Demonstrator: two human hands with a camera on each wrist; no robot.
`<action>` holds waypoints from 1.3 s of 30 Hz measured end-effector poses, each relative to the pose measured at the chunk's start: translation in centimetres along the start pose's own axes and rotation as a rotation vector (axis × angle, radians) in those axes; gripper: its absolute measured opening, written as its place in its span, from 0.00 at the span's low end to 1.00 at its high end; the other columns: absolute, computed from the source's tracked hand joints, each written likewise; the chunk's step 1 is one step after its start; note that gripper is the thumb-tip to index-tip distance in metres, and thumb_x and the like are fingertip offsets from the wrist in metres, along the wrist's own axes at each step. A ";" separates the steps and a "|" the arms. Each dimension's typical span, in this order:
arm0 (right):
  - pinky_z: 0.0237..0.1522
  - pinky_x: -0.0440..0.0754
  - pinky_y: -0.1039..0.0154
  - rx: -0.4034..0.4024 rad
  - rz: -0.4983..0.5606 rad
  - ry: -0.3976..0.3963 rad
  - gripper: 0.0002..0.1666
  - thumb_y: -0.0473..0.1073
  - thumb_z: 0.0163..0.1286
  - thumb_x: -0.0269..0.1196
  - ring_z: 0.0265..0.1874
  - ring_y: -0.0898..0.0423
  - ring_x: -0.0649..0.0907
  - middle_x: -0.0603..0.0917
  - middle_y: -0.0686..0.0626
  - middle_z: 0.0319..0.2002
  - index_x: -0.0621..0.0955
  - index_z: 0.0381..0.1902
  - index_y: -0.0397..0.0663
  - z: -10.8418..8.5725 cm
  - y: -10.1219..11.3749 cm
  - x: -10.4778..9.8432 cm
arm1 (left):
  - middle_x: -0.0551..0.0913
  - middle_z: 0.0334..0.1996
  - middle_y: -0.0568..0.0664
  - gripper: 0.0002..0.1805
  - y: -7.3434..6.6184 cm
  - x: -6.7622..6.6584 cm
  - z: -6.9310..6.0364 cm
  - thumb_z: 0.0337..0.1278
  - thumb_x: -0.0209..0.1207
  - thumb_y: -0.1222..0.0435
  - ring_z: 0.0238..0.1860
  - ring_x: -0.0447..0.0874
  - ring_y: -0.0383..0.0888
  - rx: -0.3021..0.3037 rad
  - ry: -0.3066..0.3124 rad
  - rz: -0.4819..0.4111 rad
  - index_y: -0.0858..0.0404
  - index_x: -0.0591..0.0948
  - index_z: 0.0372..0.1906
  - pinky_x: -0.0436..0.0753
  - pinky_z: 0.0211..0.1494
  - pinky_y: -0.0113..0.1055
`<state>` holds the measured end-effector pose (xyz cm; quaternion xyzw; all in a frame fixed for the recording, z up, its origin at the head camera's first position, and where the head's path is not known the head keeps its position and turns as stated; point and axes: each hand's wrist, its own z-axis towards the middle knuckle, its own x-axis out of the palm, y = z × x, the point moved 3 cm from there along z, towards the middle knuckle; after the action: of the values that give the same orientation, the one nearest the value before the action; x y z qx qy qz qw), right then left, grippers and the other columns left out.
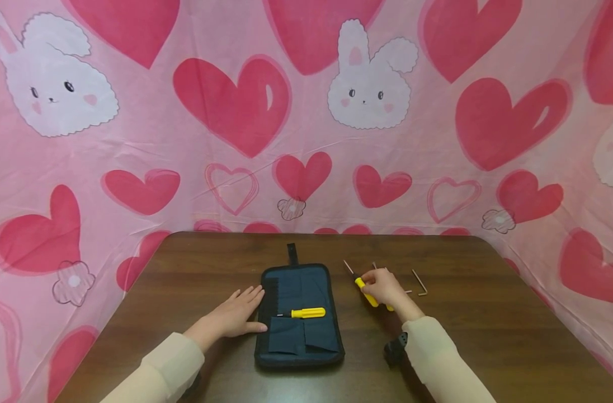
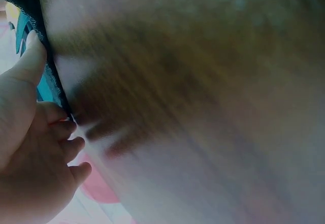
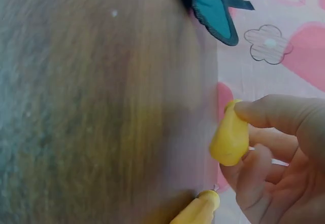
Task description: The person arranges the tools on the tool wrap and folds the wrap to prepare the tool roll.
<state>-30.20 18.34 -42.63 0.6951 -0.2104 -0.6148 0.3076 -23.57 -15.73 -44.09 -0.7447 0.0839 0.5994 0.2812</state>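
A dark blue fabric tool pouch (image 1: 286, 285) lies open on the table, with a yellow-handled screwdriver (image 1: 308, 313) lying across it. My left hand (image 1: 231, 313) rests flat on the pouch's left edge, fingers extended; in the left wrist view the thumb and fingers of that hand (image 2: 35, 127) touch the dark edging. To the right of the pouch, my right hand (image 1: 384, 286) pinches a second yellow screwdriver (image 1: 366, 291), its shaft pointing up and left. The right wrist view shows its yellow handle (image 3: 230, 140) between thumb and fingers. Another yellow handle (image 3: 198, 210) is below it.
An L-shaped hex key (image 1: 421, 284) lies right of my right hand, and a second metal piece is partly hidden by that hand. The pouch's strap (image 1: 292, 254) extends toward the back of the brown table (image 1: 211, 252). A pink heart-patterned cloth (image 1: 306, 134) hangs behind.
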 end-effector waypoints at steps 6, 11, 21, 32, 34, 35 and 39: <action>0.28 0.80 0.62 -0.015 0.077 -0.008 0.16 0.32 0.57 0.64 0.25 0.53 0.76 0.78 0.47 0.29 0.80 0.44 0.33 -0.1 0.6 -0.4 | 0.57 0.67 0.63 0.47 -0.1 -0.1 -0.1 0.52 0.57 0.43 0.67 0.51 0.59 0.007 -0.004 0.000 0.73 0.60 0.66 0.50 0.65 0.56; 0.32 0.79 0.61 -0.041 0.100 -0.013 0.14 0.32 0.59 0.63 0.28 0.52 0.75 0.77 0.47 0.30 0.80 0.44 0.35 -0.2 1.4 -0.7 | 0.57 0.67 0.63 0.46 -0.2 -0.1 -0.1 0.52 0.57 0.43 0.67 0.51 0.59 0.015 -0.009 0.006 0.74 0.60 0.65 0.50 0.65 0.57; 0.35 0.79 0.61 -0.113 0.096 -0.018 0.14 0.33 0.60 0.63 0.32 0.51 0.75 0.80 0.47 0.35 0.81 0.46 0.39 -0.6 2.9 -1.0 | 0.58 0.66 0.64 0.46 -0.4 -0.3 -0.2 0.53 0.58 0.44 0.67 0.52 0.60 0.014 -0.007 -0.002 0.74 0.61 0.65 0.50 0.65 0.57; 0.40 0.80 0.59 -0.190 0.119 -0.012 0.14 0.33 0.60 0.63 0.35 0.51 0.78 0.81 0.46 0.40 0.83 0.45 0.42 -0.8 4.3 -1.0 | 0.58 0.66 0.64 0.46 -0.4 -0.3 -0.3 0.53 0.58 0.44 0.67 0.52 0.60 0.014 -0.003 -0.006 0.74 0.61 0.65 0.50 0.65 0.57; 0.39 0.80 0.60 -0.207 0.115 -0.009 0.14 0.33 0.60 0.63 0.35 0.52 0.78 0.81 0.47 0.40 0.83 0.45 0.42 -0.8 4.6 -0.9 | 0.58 0.66 0.64 0.46 -0.4 -0.3 -0.3 0.53 0.57 0.44 0.67 0.51 0.59 0.010 -0.003 -0.008 0.74 0.61 0.65 0.50 0.65 0.57; 0.39 0.80 0.60 -0.217 0.112 -0.007 0.14 0.33 0.60 0.63 0.35 0.52 0.78 0.81 0.47 0.40 0.82 0.45 0.42 -0.8 4.7 -0.9 | 0.57 0.67 0.64 0.46 -0.4 -0.3 -0.3 0.53 0.57 0.44 0.67 0.51 0.59 0.008 -0.003 -0.008 0.74 0.61 0.65 0.50 0.65 0.56; 0.40 0.80 0.60 -0.239 0.105 -0.004 0.14 0.33 0.60 0.64 0.35 0.52 0.77 0.81 0.47 0.41 0.82 0.45 0.42 -0.8 5.0 -0.8 | 0.57 0.67 0.63 0.46 -0.4 -0.2 -0.3 0.52 0.57 0.43 0.67 0.51 0.59 0.005 -0.006 -0.008 0.74 0.60 0.65 0.50 0.65 0.56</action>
<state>-29.07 15.40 -38.51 0.6404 -0.1721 -0.6198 0.4197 -23.21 -15.62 -43.71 -0.7427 0.0815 0.6001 0.2855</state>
